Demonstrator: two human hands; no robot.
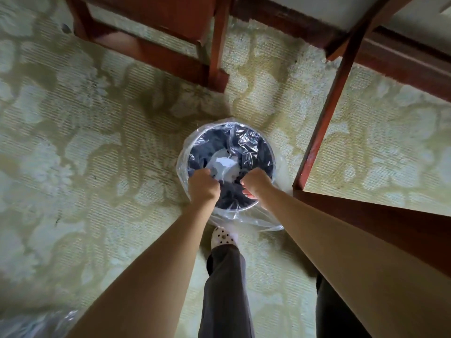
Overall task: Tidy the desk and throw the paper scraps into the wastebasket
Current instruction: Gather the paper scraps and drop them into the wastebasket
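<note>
A patterned carpet (73,118) covers the floor, with a wooden chair (156,57) at upper left. The left hand (203,185) hangs over the near rim of the wastebasket (268,147), its fingers curled into a fist. I cannot tell whether it pinches the white paper scraps (223,164) lying just beyond it inside the clear liner (244,140). A spotted shoe (223,236) stands just below the basket. The right hand (256,182) hovers over the same rim, fingers curled under with nothing visible in them. A desk leg (327,118) slants beside the basket on the right.
</note>
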